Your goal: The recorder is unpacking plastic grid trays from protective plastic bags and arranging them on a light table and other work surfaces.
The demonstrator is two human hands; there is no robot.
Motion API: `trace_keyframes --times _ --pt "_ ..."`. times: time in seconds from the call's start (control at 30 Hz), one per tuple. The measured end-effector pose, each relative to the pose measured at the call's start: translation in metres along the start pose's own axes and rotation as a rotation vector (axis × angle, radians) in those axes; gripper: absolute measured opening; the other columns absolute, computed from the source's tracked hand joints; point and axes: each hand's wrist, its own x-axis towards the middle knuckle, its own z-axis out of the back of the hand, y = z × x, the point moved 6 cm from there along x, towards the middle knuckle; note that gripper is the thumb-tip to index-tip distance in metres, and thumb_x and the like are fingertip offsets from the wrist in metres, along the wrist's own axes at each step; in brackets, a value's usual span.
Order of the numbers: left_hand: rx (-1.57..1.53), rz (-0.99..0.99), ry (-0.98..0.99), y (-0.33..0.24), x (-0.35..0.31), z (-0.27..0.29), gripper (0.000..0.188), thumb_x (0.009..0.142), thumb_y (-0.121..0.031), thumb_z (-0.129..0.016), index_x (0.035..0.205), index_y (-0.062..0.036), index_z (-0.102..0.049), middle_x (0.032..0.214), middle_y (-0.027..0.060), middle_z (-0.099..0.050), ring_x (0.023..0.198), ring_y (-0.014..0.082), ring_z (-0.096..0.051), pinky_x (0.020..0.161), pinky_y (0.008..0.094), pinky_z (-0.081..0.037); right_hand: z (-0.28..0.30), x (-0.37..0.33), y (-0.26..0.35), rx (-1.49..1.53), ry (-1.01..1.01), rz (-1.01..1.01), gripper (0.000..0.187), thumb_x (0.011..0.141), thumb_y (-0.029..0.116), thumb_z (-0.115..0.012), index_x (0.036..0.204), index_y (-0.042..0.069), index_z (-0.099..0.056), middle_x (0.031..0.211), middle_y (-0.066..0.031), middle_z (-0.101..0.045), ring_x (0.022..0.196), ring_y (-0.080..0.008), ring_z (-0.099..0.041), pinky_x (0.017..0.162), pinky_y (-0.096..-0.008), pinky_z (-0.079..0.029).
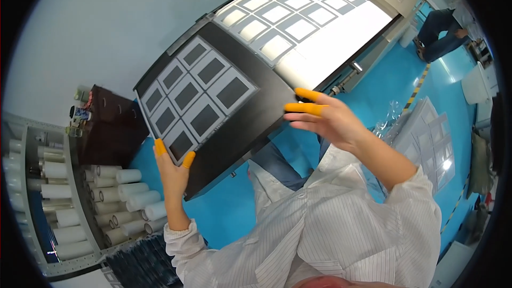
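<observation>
My left hand [173, 176] is at the near-left corner of a sheet with dark rectangular windows in pale frames [184, 96]. Its thumb and a finger, both in orange finger cots, are spread apart at the sheet's edge; the other fingers are hidden. The sheet lies on the dark end of a long table [256, 82]. Beside the table's near edge, my right hand [333, 117] has its fingers stretched out, two in orange cots, holding nothing. Farther along, a brightly lit white surface [341, 48] carries a similar sheet with several framed windows [296, 1].
White rolls [141, 200] are stacked on the left beside a metal rack [80, 197]. A dark red cabinet [109, 128] stands behind them. Clear plastic sheets [426, 144] lie on the blue floor [229, 224] at right. A seated person [440, 32] is at far right.
</observation>
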Motion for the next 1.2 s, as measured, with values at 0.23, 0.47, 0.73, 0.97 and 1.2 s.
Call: trace_keyframes --times 0.23,0.47,0.73,0.97,1.2 --pt "0.194 -0.114 -0.072 -0.003 0.02 -0.006 0.075 0.071 -0.033 -0.069 0.12 0.0114 -0.035 0.126 0.0278 -0.037 0.122 0.0411 -0.029 0.102 0.0459 -0.022 0.108 -0.09 0.012 0.088 -0.433 0.31 0.043 0.088 0.016 -0.045 0.126 -0.004 -0.037 0.115 -0.0227 -0.05 0.103 -0.0284 -0.054 0.088 -0.0318 -0.046" --pt "0.174 -0.179 -0.082 -0.006 0.034 -0.013 0.077 0.069 -0.035 -0.071 0.119 0.0116 -0.036 0.123 0.0274 -0.04 0.119 0.0406 -0.033 0.101 0.0461 -0.024 0.163 -0.185 0.004 -0.205 -0.726 0.532 0.041 0.089 0.018 -0.045 0.124 -0.001 -0.041 0.108 -0.0121 -0.057 0.088 -0.0126 -0.056 0.077 -0.0219 -0.046" --pt "0.222 -0.222 -0.037 -0.009 0.029 -0.002 0.073 0.07 -0.037 -0.069 0.111 0.0155 -0.04 0.121 0.0282 -0.041 0.118 0.0386 -0.035 0.101 0.0464 -0.023 0.149 -0.249 -0.011 -0.201 -0.856 0.636 0.037 0.09 0.014 -0.044 0.123 -0.001 -0.043 0.103 -0.0082 -0.058 0.083 -0.0091 -0.055 0.075 -0.019 -0.045" --pt "0.199 -0.259 -0.042 -0.031 0.03 -0.002 0.056 0.076 -0.023 -0.063 0.115 0.0124 -0.043 0.117 0.0295 -0.046 0.11 0.041 -0.042 0.094 0.0406 -0.034 0.156 -0.328 -0.016 -0.42 -1.178 0.757 0.034 0.089 0.014 -0.046 0.12 0.0 -0.048 0.102 -0.009 -0.059 0.082 -0.0077 -0.054 0.073 -0.0187 -0.043" --pt "0.179 -0.301 -0.046 -0.047 0.02 -0.003 0.066 0.081 -0.04 -0.059 0.119 0.0112 -0.042 0.121 0.0287 -0.043 0.115 0.0373 -0.041 0.097 0.0371 -0.033 0.219 -0.541 -0.013 -0.943 -2.077 0.914 0.028 0.086 0.018 -0.048 0.106 0.001 -0.057 0.095 -0.0089 -0.062 0.081 -0.0174 -0.057 0.073 -0.0281 -0.044"
